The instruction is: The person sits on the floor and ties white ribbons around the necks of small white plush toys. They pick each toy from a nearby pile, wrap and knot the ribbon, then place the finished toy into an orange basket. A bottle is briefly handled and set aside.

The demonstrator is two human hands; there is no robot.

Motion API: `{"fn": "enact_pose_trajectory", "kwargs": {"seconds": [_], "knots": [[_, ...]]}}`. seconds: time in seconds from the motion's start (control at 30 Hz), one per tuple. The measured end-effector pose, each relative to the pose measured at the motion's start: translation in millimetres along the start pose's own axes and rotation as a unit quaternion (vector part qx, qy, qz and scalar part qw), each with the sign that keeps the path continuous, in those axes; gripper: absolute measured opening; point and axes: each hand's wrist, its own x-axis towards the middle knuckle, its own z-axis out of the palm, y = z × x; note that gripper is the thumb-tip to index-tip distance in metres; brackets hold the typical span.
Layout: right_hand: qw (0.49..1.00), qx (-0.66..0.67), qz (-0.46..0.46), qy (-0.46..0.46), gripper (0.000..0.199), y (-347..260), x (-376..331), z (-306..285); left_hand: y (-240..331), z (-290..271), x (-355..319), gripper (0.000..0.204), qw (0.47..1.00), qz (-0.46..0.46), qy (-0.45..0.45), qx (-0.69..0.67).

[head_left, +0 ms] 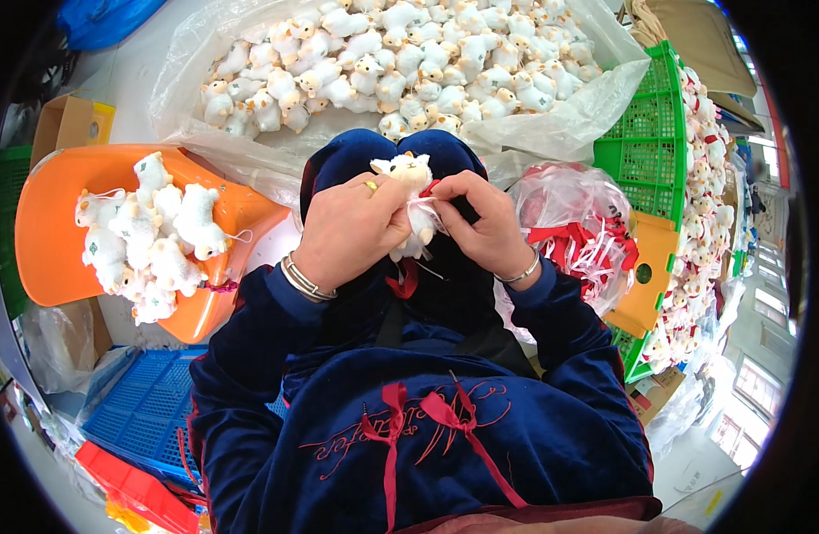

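Over my lap is a small white plush animal (424, 219) with a cream face, its head up between my hands. My left hand (352, 227) is closed around its left side, thumb and fingers at the neck. With thumb and forefinger pinched, my right hand (488, 230) grips a red ribbon with a white strip (425, 199) at the toy's neck. Part of the ribbon is hidden by my fingers. Below the toy, a dark red strip (403, 280) hangs against my dark trousers.
Many similar plush toys fill a clear plastic sheet (552, 133) ahead. On the left, several sit on an orange chair (49, 227). To the right are a bag of red and white ribbons (574, 249) and a green crate (643, 133). A blue crate (147, 400) stands lower left.
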Motion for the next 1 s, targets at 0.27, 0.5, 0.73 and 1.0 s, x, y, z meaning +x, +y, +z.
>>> {"fn": "enact_pose_trajectory", "kwargs": {"seconds": [0.27, 0.5, 0.73, 1.0], "knots": [[0.994, 0.089, 0.048, 0.03, 0.011, -4.6, -7.2, 8.6, -4.3, 1.7, -10.0, 0.01, 0.969, -0.12, 0.014, -0.215], [0.978, 0.143, 0.148, -0.003, 0.028, -12.2, -7.9, 5.7, 2.8, -7.1, -1.3, 0.017, 0.956, -0.192, -0.018, -0.221], [0.958, 0.209, 0.194, -0.018, 0.027, -6.1, -4.8, 3.6, 16.9, -4.1, -1.4, 0.019, 0.975, -0.165, -0.02, -0.146], [0.961, 0.156, 0.221, -0.057, 0.016, -9.7, -2.4, 1.8, 11.9, -8.2, -0.6, 0.016, 0.953, -0.197, -0.054, -0.224]]}}
